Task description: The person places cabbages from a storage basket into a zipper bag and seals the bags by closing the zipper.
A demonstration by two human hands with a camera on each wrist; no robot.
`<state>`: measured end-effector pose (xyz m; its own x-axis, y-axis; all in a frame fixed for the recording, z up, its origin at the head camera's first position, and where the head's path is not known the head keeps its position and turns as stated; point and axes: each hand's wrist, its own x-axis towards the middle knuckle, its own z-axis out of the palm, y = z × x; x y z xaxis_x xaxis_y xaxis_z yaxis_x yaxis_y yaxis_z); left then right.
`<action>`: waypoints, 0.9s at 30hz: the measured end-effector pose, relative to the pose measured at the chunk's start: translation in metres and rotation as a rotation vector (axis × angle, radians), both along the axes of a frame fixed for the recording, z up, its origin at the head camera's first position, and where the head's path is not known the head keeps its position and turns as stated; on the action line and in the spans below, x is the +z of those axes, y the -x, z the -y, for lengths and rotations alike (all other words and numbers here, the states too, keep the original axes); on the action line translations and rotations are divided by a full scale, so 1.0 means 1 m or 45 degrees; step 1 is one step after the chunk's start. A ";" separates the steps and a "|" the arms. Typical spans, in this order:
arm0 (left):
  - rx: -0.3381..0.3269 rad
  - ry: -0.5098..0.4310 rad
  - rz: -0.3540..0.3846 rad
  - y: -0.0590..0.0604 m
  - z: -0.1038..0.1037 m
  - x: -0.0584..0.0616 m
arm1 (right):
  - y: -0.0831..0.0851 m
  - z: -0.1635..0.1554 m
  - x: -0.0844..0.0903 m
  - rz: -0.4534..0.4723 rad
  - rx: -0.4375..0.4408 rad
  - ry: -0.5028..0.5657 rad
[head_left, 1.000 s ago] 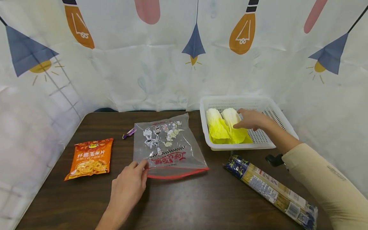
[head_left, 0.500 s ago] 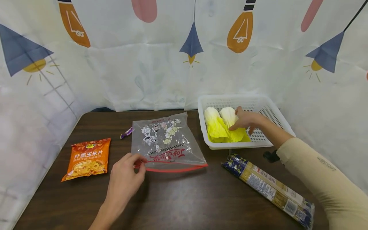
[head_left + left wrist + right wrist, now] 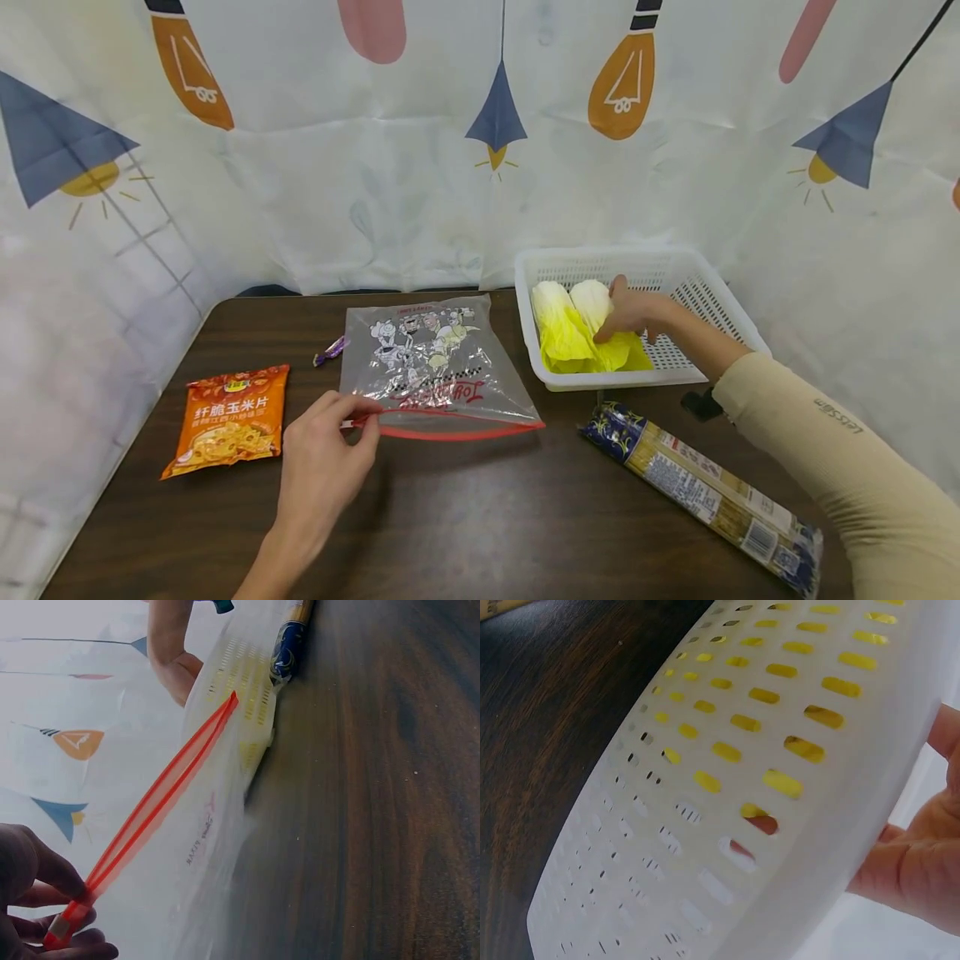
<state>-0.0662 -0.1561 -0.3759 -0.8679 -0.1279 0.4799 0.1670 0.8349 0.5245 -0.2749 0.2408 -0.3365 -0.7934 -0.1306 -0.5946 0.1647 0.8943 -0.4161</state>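
Observation:
My left hand (image 3: pixel 326 467) pinches the left end of the red zip strip of a clear zip bag (image 3: pixel 442 367) printed with cartoon figures. That edge is raised off the table, and in the left wrist view the red strip (image 3: pixel 161 799) shows as two lines slightly apart. My right hand (image 3: pixel 637 312) reaches into a white plastic basket (image 3: pixel 585 382) and grips the right one of two napa cabbages (image 3: pixel 596 304), thumb on its near side. Beside it, the other napa cabbage (image 3: pixel 558 333) lies untouched. The basket wall hides most of this grip in the right wrist view.
An orange snack packet (image 3: pixel 228 421) lies at the left of the brown table (image 3: pixel 480 533). Behind my left hand is a small purple wrapped candy (image 3: pixel 328 352). A long pack of noodles (image 3: pixel 701 492) lies slanted in front of the basket, near my right sleeve.
My left hand has taken hold of the bag's red edge and lifted it slightly. My right hand has moved a little left and closed around the right cabbage.

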 end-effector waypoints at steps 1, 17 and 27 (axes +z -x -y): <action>0.002 -0.001 0.002 0.000 0.000 0.001 | 0.000 0.000 0.000 0.001 -0.006 0.006; 0.022 -0.040 0.031 0.003 0.002 0.011 | 0.000 -0.013 0.007 -0.006 -0.113 0.155; 0.025 -0.065 -0.017 0.003 0.003 0.012 | -0.007 -0.022 0.025 -0.081 -0.193 0.166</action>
<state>-0.0691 -0.1589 -0.3641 -0.8585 -0.1697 0.4838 0.1579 0.8102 0.5645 -0.2683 0.2623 -0.3119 -0.8451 -0.0796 -0.5287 0.2629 0.7992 -0.5405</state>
